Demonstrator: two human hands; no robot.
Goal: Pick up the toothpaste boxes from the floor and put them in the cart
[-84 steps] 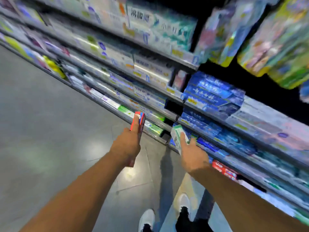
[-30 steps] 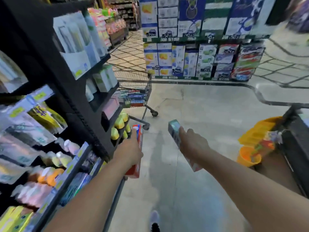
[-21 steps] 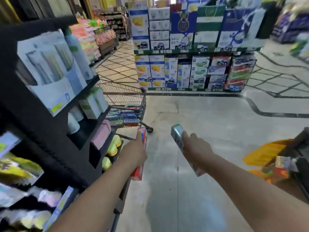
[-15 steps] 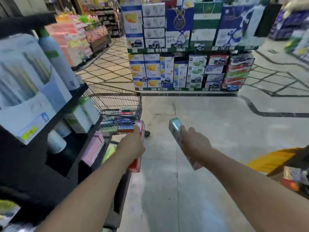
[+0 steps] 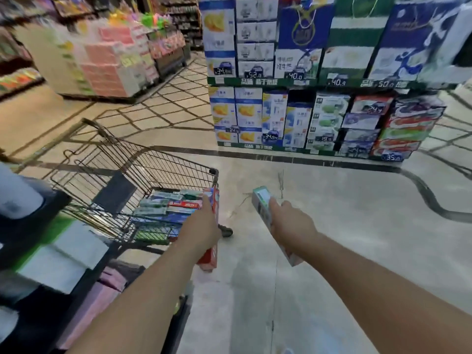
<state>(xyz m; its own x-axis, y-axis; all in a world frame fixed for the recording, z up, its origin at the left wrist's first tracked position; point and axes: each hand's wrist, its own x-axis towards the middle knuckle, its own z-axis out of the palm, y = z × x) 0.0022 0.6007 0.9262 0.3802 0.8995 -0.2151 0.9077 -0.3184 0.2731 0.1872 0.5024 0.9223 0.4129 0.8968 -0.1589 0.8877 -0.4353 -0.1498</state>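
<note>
As both arms extend, hands point(image 5: 201, 229) point(image 5: 291, 226) grip boxes point(image 5: 212, 256) point(image 5: 263, 208).

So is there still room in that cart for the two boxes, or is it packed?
The cart looks roomy. Toothpaste boxes crowd the basket's near right corner, beside the left hand gripping a red box. The far end of the basket, toward the handle, looks bare wire. The right hand holds a green box over open floor.

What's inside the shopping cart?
The cart holds a pile of toothpaste boxes, green, red and blue ones, lying flat. The left hand and its red box cover the pile's near corner, so the count is unclear.
</note>
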